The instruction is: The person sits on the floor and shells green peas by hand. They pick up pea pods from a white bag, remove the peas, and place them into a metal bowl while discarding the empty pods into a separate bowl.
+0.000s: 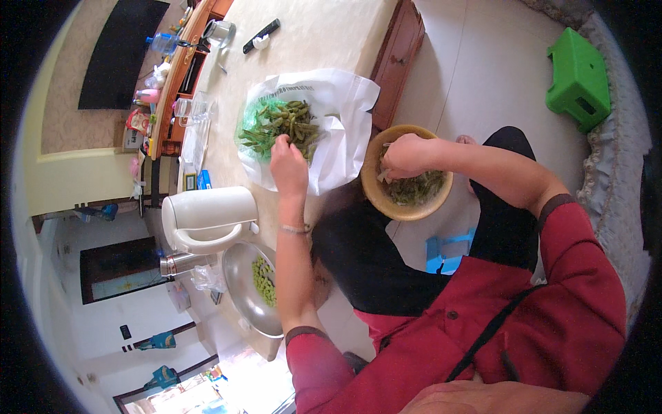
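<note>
My left hand reaches over a heap of green bean pods, fingertips touching the near side; whether it grips a pod is hidden. The pods lie on a green plastic bag and a white printed bag on the table. My right hand is curled inside a tan bowl between my knees. Pale bits show at its fingers, but its grip is unclear. Emptied-looking pods lie in the bowl. Left of my left forearm, shelled green beans rest in a steel bowl.
On the table stand a white electric kettle, a steel flask, glasses and a glass jar. A black-handled object lies at the far end. A green plastic stool and a blue one are on the floor.
</note>
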Demonstrator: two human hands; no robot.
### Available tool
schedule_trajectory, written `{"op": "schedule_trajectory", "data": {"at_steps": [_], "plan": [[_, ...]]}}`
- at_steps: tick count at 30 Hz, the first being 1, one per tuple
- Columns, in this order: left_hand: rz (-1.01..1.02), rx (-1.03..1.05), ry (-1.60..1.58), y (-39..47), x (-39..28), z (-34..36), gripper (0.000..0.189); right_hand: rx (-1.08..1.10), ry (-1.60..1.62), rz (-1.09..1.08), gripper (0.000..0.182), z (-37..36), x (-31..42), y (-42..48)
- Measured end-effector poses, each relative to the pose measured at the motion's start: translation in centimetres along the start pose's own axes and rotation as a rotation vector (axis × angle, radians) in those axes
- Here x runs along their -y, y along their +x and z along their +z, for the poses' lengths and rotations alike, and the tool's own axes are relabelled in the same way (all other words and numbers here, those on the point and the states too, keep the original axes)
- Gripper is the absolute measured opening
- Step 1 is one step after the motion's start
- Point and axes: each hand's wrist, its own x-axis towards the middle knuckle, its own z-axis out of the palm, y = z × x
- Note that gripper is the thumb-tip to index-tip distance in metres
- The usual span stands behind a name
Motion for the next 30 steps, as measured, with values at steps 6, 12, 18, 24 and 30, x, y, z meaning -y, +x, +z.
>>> {"op": "schedule_trajectory", "data": {"at_steps": [6,12,18,24,30], "plan": [[-0.054,-0.034,0.094,1.2,-0.2,1.5,0.014,0.061,0.02,0.02,0.028,-1.2,0.5,-0.7],[-0.184,-0.032,-0.416,-2.9,-3.1,-4.2,0.012,-0.244,0.564,-0.06,0.028,-4.4,1.6,-1.3],[-0.388,0.202,-0.861,-6.6,-7.6,-7.8,0.01,-0.386,1.0,-0.297,0.024,-4.9,3.2,-1.5],[-0.488,0.301,-1.06,-6.4,-9.9,-8.4,0.01,-0.154,0.892,-0.288,0.025,-4.7,3.1,-1.7],[-0.434,0.35,-0.943,-6.9,-8.8,-7.7,0.011,-0.142,0.854,-0.345,0.021,-5.3,3.5,-2.2]]}}
